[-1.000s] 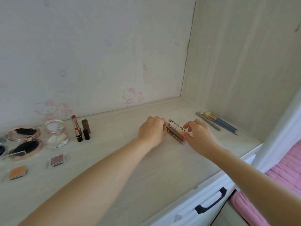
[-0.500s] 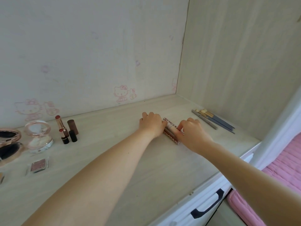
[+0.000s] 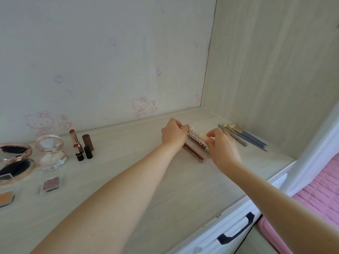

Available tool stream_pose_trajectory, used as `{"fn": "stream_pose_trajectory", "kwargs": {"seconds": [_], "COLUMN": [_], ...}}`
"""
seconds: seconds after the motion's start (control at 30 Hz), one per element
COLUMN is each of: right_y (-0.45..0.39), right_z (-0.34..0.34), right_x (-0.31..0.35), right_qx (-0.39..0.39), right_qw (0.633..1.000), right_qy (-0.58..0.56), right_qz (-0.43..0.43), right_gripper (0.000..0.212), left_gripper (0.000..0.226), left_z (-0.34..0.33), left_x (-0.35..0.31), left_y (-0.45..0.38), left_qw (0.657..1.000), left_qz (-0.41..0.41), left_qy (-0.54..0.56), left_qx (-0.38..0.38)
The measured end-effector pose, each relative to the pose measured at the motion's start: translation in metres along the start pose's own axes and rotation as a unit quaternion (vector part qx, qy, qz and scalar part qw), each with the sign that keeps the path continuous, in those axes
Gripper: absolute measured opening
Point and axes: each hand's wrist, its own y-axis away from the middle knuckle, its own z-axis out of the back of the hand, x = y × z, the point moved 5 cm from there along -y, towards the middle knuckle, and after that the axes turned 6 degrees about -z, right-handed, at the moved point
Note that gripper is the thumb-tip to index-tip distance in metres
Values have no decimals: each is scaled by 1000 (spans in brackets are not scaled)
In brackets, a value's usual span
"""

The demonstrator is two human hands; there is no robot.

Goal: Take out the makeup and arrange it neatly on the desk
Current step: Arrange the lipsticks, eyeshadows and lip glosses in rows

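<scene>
1. Head view: the left hand [image 3: 174, 133] is curling its fingers around the upper ends of the lip tubes [image 3: 197, 142] at frame centre.
2. The right hand [image 3: 221, 143] is pinching the pale tube [image 3: 199, 135] at its lower end, fingers bent.
3. A brown tube [image 3: 193, 154] is lying just beside them on the desk [image 3: 165, 189].
4. Brushes [image 3: 244, 137] are lying right of the hands.
5. Lipsticks [image 3: 80, 146], open compacts [image 3: 16, 160] and eyeshadow pans [image 3: 51, 184] are sitting at the left edge.

Compact [image 3: 13, 163] (left edge) cut off
</scene>
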Motion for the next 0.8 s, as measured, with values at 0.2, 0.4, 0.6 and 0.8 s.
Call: {"fn": "stream_pose_trajectory", "kwargs": {"seconds": [0.2,0.4,0.6,0.8], "right_y": [25,56,87,128], "right_z": [13,12,1,-11], "right_x": [16,40,68,115], "right_qx": [-17,11,67,111], "right_qw": [979,955,922,895], "right_qy": [-200,-292,-369,-427], "right_qz": [-36,-56,-96,-68], "right_gripper": [6,20,23,22], "left_gripper": [24,21,25,32], "left_z": [16,48,94,146], "left_x": [-5,-11,-6,5], "left_y": [25,55,86,118], "left_qw": [954,897,892,933], "left_qz": [66,80,50,-2], "left_qy": [291,434,446,359], "left_qx": [-23,32,60,14]}}
